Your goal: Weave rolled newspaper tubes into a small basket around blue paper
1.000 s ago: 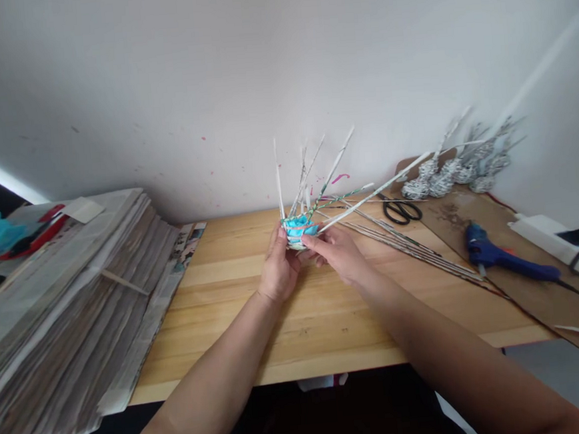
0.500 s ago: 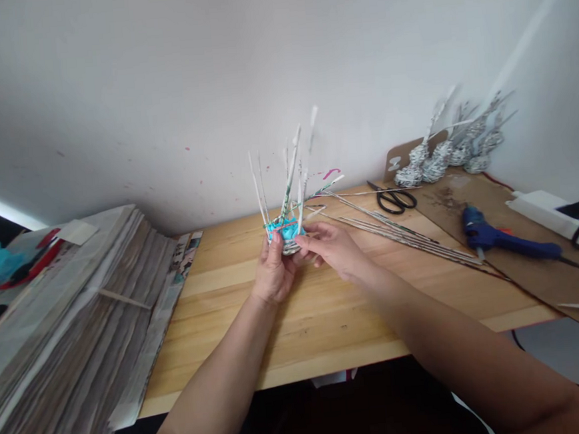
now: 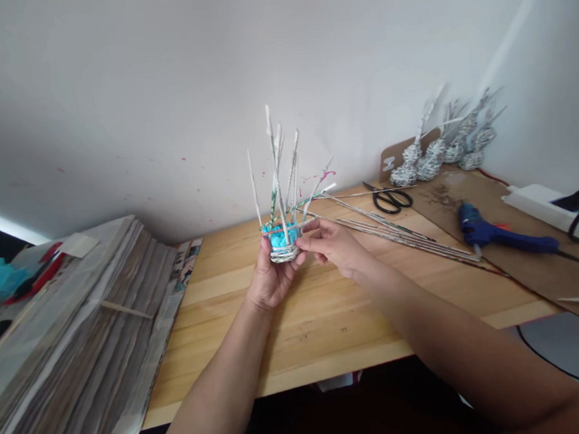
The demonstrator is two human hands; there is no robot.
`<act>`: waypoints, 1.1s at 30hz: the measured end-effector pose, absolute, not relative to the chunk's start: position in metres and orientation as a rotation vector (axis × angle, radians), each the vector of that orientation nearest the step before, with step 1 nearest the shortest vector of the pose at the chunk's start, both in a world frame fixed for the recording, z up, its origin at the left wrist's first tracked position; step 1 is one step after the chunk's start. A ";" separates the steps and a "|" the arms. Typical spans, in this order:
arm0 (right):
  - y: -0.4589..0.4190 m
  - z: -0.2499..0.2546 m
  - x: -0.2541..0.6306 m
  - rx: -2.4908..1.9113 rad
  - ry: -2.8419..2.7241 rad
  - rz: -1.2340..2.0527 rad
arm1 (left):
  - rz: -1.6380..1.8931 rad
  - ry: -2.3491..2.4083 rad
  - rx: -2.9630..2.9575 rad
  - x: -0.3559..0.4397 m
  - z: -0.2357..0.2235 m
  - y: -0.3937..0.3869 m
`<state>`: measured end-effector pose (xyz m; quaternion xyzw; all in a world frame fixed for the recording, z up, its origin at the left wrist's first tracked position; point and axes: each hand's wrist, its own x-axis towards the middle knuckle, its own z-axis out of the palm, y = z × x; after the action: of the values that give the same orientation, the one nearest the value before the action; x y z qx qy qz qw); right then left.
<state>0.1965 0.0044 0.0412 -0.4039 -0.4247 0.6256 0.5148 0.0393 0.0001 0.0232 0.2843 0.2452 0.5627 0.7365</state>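
A small woven paper basket (image 3: 284,253) with blue stuffing (image 3: 284,237) inside is held above the table. Several rolled paper sticks (image 3: 275,168) stand up from its rim, and a reddish band crosses near the top. My left hand (image 3: 268,275) is wrapped round the basket's left side and underside, thumb upright against it. At the right edge, the thumb and fingers of my right hand (image 3: 329,242) are pinched together beside the weave, seemingly on a paper strip; the fingertips partly hide it.
Loose paper sticks (image 3: 406,239) and black scissors (image 3: 389,199) lie on the right of the table. A blue glue gun (image 3: 506,237), a white power strip (image 3: 544,207) and several woven paper gourds (image 3: 430,159) are farther right. A tall newspaper stack (image 3: 88,340) fills the left.
The basket has been turned and tilted more upright in my left hand, so its sticks point up differently. My right hand stays at its right side. The view has shifted slightly.
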 end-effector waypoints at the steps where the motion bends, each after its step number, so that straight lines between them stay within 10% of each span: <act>1: 0.003 0.042 0.196 -0.950 -1.014 1.499 | 1.226 0.536 0.628 0.038 0.023 0.000; 33: 0.011 0.032 0.214 -0.863 -1.414 1.579 | 1.116 0.442 0.925 0.020 0.017 0.004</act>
<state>0.2139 0.0114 0.0321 -0.3433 -0.5625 0.6281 0.4139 0.0204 0.0041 0.0168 0.4196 0.2004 0.5061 0.7264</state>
